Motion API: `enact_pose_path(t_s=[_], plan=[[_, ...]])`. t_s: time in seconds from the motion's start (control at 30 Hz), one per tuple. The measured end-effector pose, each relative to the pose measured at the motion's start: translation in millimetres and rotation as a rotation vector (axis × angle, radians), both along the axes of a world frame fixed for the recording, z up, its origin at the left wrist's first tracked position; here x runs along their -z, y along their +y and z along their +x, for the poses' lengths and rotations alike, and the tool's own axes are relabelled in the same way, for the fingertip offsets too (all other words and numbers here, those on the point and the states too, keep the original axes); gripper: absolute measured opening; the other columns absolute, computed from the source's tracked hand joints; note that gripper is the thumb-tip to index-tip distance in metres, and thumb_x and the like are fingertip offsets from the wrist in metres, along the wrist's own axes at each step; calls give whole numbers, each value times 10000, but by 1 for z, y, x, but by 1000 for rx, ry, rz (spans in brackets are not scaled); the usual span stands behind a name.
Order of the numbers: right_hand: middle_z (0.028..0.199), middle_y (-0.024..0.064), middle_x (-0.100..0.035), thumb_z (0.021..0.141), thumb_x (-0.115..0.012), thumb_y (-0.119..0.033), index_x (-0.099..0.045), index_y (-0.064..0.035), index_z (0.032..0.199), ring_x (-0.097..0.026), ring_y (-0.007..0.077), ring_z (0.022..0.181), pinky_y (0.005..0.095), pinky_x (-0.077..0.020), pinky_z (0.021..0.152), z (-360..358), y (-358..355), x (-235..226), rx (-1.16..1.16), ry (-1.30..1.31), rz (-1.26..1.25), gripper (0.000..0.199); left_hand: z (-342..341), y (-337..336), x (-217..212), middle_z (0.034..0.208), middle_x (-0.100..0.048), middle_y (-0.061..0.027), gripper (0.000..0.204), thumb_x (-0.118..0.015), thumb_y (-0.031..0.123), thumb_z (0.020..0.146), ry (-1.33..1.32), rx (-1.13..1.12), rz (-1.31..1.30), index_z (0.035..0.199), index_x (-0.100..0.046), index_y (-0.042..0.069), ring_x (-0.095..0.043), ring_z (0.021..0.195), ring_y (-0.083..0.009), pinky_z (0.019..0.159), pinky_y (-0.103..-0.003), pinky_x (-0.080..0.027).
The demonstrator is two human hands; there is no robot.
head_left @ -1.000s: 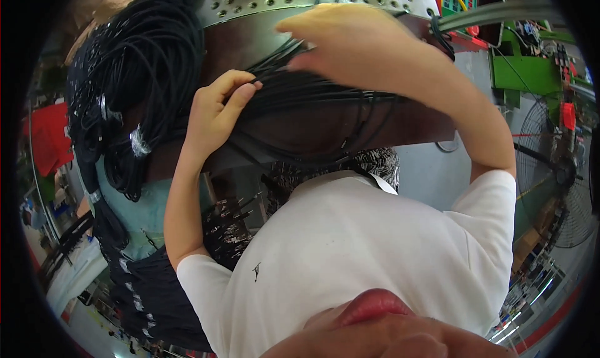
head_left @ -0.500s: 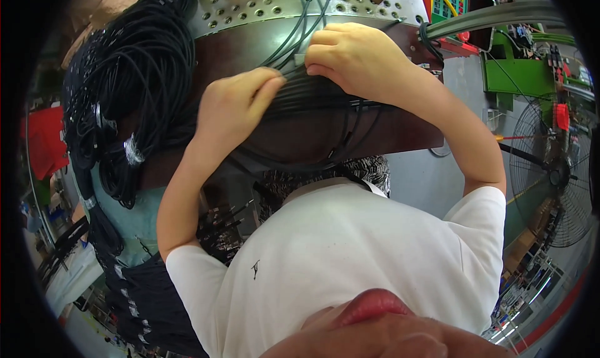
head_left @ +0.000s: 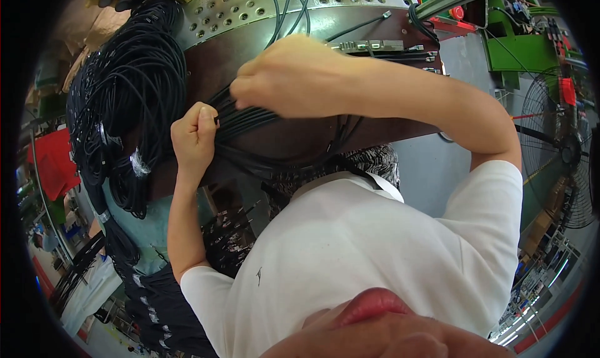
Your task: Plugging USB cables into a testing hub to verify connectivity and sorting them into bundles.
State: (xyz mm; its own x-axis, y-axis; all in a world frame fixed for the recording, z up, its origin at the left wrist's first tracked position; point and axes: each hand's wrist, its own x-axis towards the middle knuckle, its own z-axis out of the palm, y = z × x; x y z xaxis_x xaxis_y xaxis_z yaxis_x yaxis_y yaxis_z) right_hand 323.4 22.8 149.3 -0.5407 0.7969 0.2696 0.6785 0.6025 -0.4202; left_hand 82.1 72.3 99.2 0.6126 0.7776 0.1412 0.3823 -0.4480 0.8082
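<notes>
Black cables (head_left: 256, 121) run in a bundle across the dark brown tabletop (head_left: 212, 64). My left hand (head_left: 195, 136) is closed in a fist at the left end of the bundle, with a dark cable showing by the thumb. Over the middle of the bundle hovers my right hand (head_left: 284, 76), its fingers curled together and slightly blurred. What it holds, if anything, is hidden. Beyond it a single cable (head_left: 359, 26) points to the far right, ending in a metal-tipped connector. More cable ends lie beside a long metal strip (head_left: 375, 46) near my right forearm.
A large heap of coiled black cables (head_left: 134, 76) covers the left side. A perforated metal plate (head_left: 215, 20) borders the table's far edge, with upright cables (head_left: 290, 11) crossing it. A metal rail (head_left: 469, 1) juts in at the far right. A fan (head_left: 562, 151) stands at right.
Both hands have moved left, and my left hand also came nearer to me. The metal strip and cable ends that my right hand and forearm covered now show. The view has shifted slightly.
</notes>
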Motion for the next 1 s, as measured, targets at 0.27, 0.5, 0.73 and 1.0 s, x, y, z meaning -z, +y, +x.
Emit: enact_pose_path(t_s=[0.27,0.5,0.73,1.0], plan=[[750,28,-593,834,-680,-181,-604,-95,828,-593,249,689,367,-461,596,123,-59,-21,254,-145,281,115,-5,0,0,590,-521,-18,269,-491,144,970,-12,-30,-32,763,-569,-9,-432,513,-49,486,-230,-336],[827,23,-623,814,-689,-136,-643,-84,908,-591,230,757,357,-496,681,190,-112,-5,428,-208,310,117,-1,3,-4,596,-513,-13,272,-492,133,963,40,-30,-68,736,-544,-6,-424,535,-45,501,-231,-332],[941,35,-665,738,-634,-23,-631,-63,1044,-654,204,854,306,-520,782,186,-116,22,431,-375,351,309,5,20,-38,554,-435,8,317,-506,156,909,-49,125,-319,633,-462,6,-378,504,-57,474,-241,-277],[926,59,-674,755,-728,-40,-625,-54,981,-655,231,868,325,-522,749,130,-81,55,530,221,349,249,150,-19,-61,841,-610,-63,229,-621,69,834,5,416,475,1057,-669,57,-582,705,-223,605,-300,-475]])
